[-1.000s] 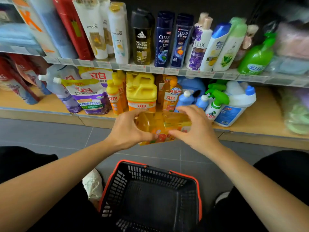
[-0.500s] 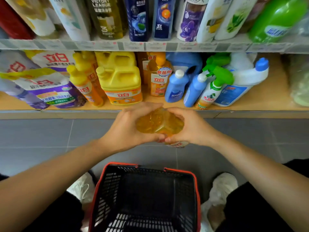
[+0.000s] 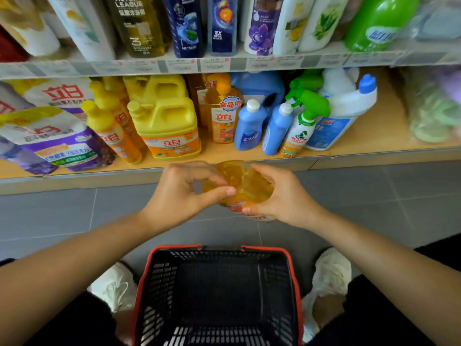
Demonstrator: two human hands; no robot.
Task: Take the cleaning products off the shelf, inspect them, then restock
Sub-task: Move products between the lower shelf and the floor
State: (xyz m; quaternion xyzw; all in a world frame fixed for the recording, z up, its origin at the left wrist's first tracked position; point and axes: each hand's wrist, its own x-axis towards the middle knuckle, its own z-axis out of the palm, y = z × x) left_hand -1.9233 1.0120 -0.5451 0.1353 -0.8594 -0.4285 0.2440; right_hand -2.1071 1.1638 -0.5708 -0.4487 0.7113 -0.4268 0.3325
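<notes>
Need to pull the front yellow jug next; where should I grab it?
Hook fingers under the moulded handle on top of the jug, coming from the front and above. Bottles crowd both its sides, so a side grip looks blocked.

Orange bottle: mostly covered by left hand and right hand. Cap end not visible. The label shows only as a sliver under the right thumb, unreadable.

Above the bottle: upper-shelf bottles cut by the top edge, caps lost. Price tags too blurred to read.

Far right of the bottle: pale green and purple packs smeared, kind unclear.

Far left of it: pouches run off the edge.

Below it: basket, near end cut by the bottom edge. White shoes partly hidden by the basket.
</notes>
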